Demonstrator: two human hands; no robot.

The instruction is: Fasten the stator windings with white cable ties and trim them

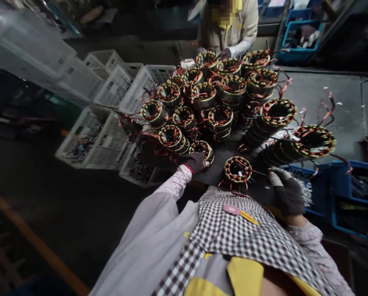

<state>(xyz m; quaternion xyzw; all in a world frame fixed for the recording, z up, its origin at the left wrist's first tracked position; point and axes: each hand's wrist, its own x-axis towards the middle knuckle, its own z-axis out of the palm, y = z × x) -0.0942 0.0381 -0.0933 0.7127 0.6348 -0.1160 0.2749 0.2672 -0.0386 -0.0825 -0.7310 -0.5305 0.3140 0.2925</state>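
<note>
My left hand [198, 162], in a dark glove, is closed on the rim of a wound motor stator [208, 149] at the near edge of the group. Just in front of my apron stands a single stator [238, 169], ringed with copper windings and pale lacing. From it a thin dark lead runs right, toward the fingertips of my right hand [285, 190]. That hand is gloved, with pale covering on the fingers, which are bent together; what they pinch is too small to make out. Stacked stators [203, 95] with loose copper leads crowd the table beyond.
Across the table [313, 92] a person [230, 37] stands with hands near the far stators. White plastic crates [108, 139] with parts are stacked at left. Blue bins [357, 181] sit at right, and another blue bin [301, 41] at the back right.
</note>
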